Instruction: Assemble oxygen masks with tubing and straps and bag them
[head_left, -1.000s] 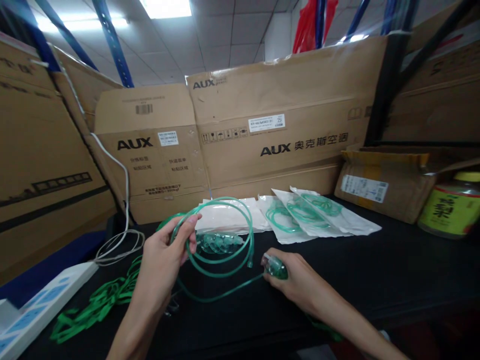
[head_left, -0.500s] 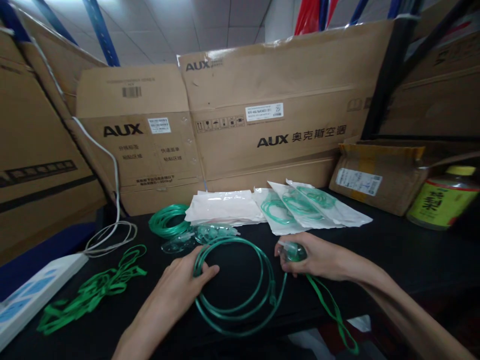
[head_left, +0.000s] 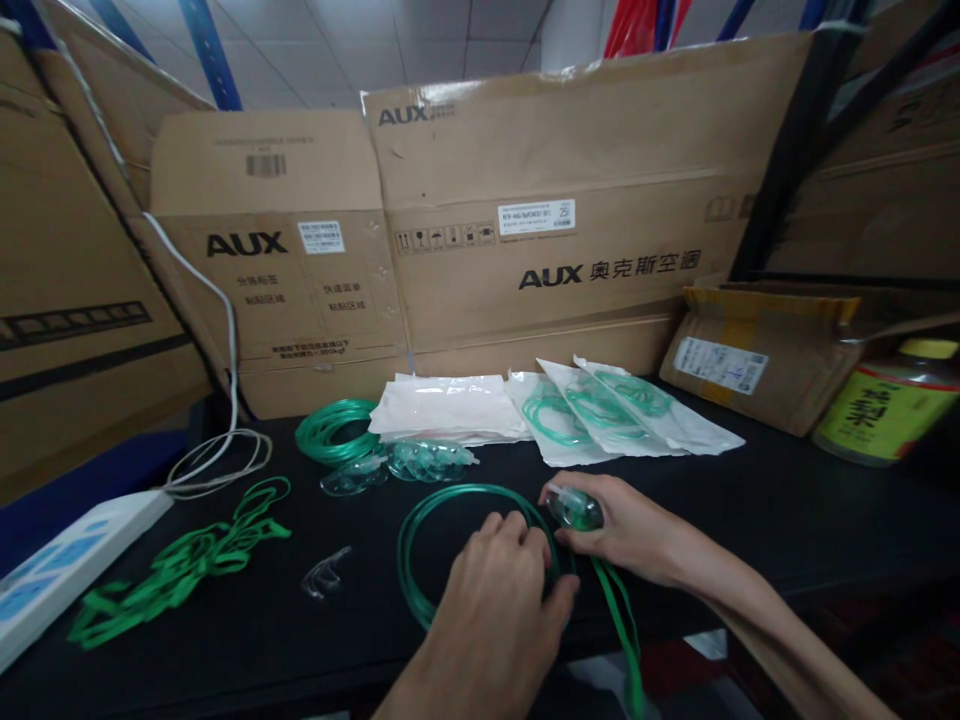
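Observation:
A coil of green clear tubing (head_left: 431,520) lies on the black table (head_left: 787,520) in front of me. My left hand (head_left: 499,590) rests on the coil's right side, fingers curled over the tube. My right hand (head_left: 626,530) is closed round a green clear mask piece (head_left: 574,507) at the tube's end. A green elastic strap (head_left: 622,625) hangs from that hand over the table's front edge.
Sealed white pouches with green tubing (head_left: 600,410) and a stack of flat pouches (head_left: 450,408) lie behind. Another green coil (head_left: 334,432), loose clear masks (head_left: 405,465), a small clear clip (head_left: 324,574), green straps (head_left: 180,565), a white power strip (head_left: 60,570), cardboard boxes (head_left: 540,230) and a jar (head_left: 885,405) surround.
The coil, first held up in my left hand, now lies flat on the table. My left hand slid from the coil's left side to its right side, close to my right hand.

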